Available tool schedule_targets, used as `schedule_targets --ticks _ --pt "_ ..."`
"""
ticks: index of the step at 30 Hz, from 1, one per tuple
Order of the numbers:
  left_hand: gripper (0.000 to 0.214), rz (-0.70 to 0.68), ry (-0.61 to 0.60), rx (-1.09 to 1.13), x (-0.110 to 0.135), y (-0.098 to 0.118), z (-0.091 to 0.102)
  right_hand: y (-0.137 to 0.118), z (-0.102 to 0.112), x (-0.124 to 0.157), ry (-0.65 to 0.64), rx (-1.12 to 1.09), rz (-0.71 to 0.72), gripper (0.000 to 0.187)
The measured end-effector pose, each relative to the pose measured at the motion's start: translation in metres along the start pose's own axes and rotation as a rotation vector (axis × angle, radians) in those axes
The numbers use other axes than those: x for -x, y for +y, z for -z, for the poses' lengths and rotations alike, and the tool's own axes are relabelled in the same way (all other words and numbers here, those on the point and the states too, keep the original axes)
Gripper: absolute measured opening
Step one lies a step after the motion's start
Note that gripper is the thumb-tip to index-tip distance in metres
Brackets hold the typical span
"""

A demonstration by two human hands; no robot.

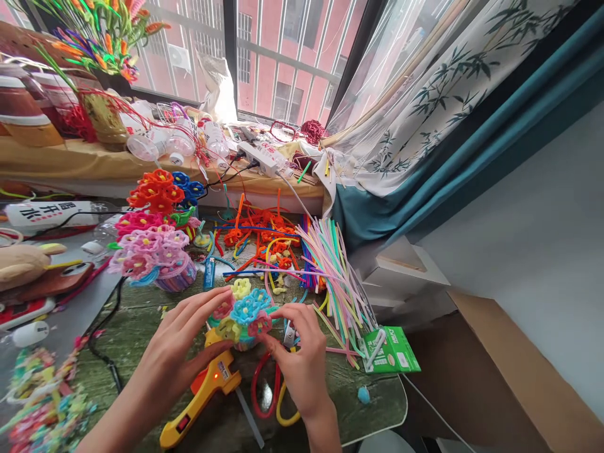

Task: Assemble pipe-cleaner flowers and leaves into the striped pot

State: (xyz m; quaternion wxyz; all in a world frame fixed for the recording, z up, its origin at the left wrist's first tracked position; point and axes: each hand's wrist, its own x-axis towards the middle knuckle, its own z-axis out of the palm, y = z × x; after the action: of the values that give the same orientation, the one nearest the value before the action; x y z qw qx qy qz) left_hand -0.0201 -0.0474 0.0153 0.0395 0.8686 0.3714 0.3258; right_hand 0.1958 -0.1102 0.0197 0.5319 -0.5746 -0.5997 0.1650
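Green wood-grain tabletop (127,321) under window, power strip (262,157) on cloth-covered sill (56,157) behind. Our left hand (182,336) and right hand (302,358) clasp pipe-cleaner flower pot (245,318) from both sides above middle of table, fingers closed narrow on blue, yellow and pink blooms. Lit yellow glue gun (202,384) lies under left hand, red-and-yellow scissors (267,393) beside right, pipe-cleaner bundle (337,277) fanned beyond, green carton (391,350) near its end
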Motion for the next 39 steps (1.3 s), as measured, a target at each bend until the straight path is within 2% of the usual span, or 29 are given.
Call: schedule_targets --ticks 9,15,18,23,27,29,34,39 --pt "0.057 -0.065 0.038 -0.064 -0.003 -0.001 -0.006 0.002 -0.020 0.014 0.135 0.026 0.074 0.020" --pt "0.050 0.007 0.079 0.011 -0.004 0.000 -0.008 -0.001 -0.029 0.017 0.189 -0.017 0.035 0.017" --pt "0.054 0.050 0.039 0.061 -0.005 0.002 -0.006 -0.007 -0.022 0.016 0.145 -0.057 -0.026 0.016" --pt "0.057 0.095 0.003 0.098 -0.005 0.002 0.000 -0.008 0.003 0.003 -0.012 -0.131 -0.100 0.020" --pt "0.064 0.057 -0.021 0.100 -0.003 -0.002 0.002 0.002 0.014 -0.026 -0.001 -0.099 -0.167 0.023" --pt "0.066 0.063 -0.009 0.095 -0.001 -0.002 0.001 0.005 0.013 -0.042 -0.047 -0.098 -0.166 0.021" --pt "0.068 0.226 0.134 -0.018 0.008 0.014 -0.008 0.007 0.000 -0.064 -0.269 -0.079 -0.093 0.024" --pt "0.065 0.261 0.154 -0.074 0.007 0.031 -0.017 0.004 -0.008 -0.058 -0.261 -0.042 -0.051 0.021"
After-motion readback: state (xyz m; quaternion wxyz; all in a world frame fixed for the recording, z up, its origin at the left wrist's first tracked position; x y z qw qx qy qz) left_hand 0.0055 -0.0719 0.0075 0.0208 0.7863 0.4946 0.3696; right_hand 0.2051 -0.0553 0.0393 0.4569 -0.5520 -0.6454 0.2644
